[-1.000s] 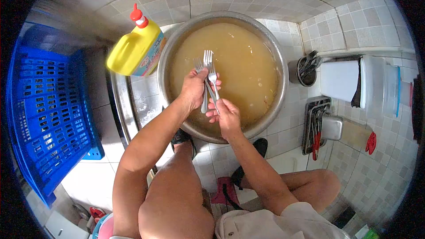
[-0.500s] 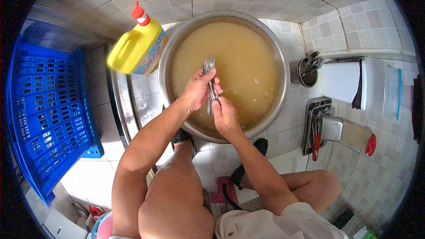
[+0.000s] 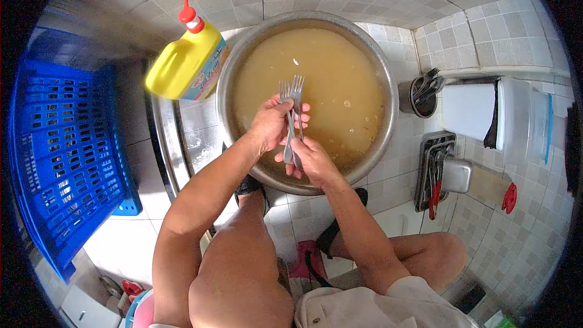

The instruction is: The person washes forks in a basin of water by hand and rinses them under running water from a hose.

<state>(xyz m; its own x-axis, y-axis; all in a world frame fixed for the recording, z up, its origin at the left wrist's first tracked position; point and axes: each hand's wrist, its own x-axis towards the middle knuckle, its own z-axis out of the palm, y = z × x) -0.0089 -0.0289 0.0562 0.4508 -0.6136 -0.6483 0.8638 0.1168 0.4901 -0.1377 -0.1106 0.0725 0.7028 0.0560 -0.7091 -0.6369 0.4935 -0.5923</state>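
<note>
Murky brown water fills a large round metal basin (image 3: 390,127) on the tiled floor. Over its near left part, my left hand (image 3: 271,123) is closed around several metal forks (image 3: 293,92), tines pointing away from me. My right hand (image 3: 311,159) pinches the handle ends of the forks just below and to the right. Both hands are above the water and nearly touch each other. How many forks there are is hard to tell, as they overlap.
A yellow bottle (image 3: 182,64) with a red pump stands left of the basin, beyond it a blue crate (image 3: 67,146). On the right are a cutlery pot (image 3: 418,98), a black tray (image 3: 430,170) with red-handled utensils, a metal container (image 3: 456,175) and white containers (image 3: 470,108).
The forks have shifted from a spread position to bunched, then slightly fanned again. My right hand has moved a little and its fingers now show beneath the handles.
</note>
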